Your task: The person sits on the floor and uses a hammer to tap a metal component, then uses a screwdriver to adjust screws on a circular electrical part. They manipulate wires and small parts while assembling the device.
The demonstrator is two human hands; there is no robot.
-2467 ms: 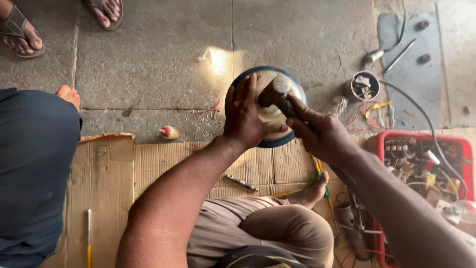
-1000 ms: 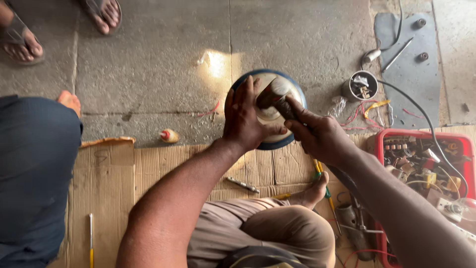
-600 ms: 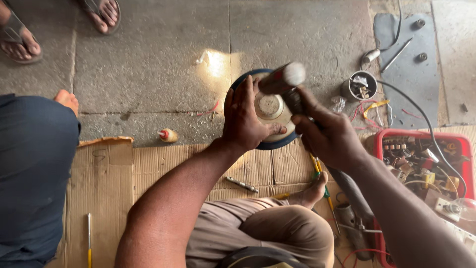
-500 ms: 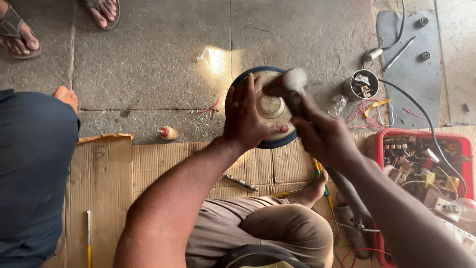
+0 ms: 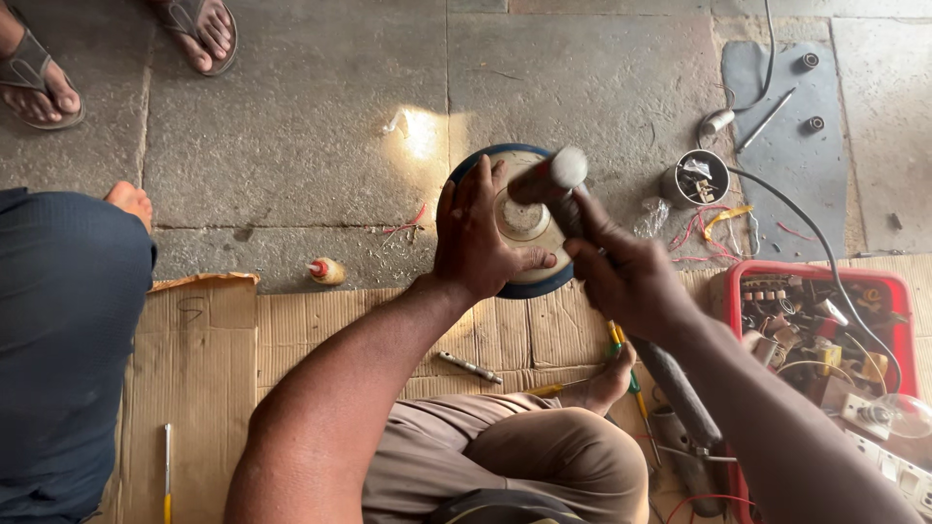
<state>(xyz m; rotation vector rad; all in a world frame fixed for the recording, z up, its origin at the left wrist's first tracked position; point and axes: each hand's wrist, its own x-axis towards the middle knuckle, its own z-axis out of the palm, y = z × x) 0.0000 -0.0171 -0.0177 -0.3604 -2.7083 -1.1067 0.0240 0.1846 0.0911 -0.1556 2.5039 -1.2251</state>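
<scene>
My right hand [image 5: 626, 281] is wrapped tight round the hammer [image 5: 549, 180] handle, just right of frame centre. The hammer's long axis runs up and left, its pale round face raised toward me over the hub. My left hand [image 5: 481, 238] lies spread flat on the round blue-rimmed housing [image 5: 524, 286], thumb close beside the hub. Risk, I reckon: a glancing blow could catch that thumb or skid the housing across the stone floor [image 5: 320, 126].

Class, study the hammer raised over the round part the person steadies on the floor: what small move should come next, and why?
Probably a short, controlled tap straight down: the right hand holds the hammer just above the round part's centre, while the left hand braces its rim, fingers close by.
</scene>
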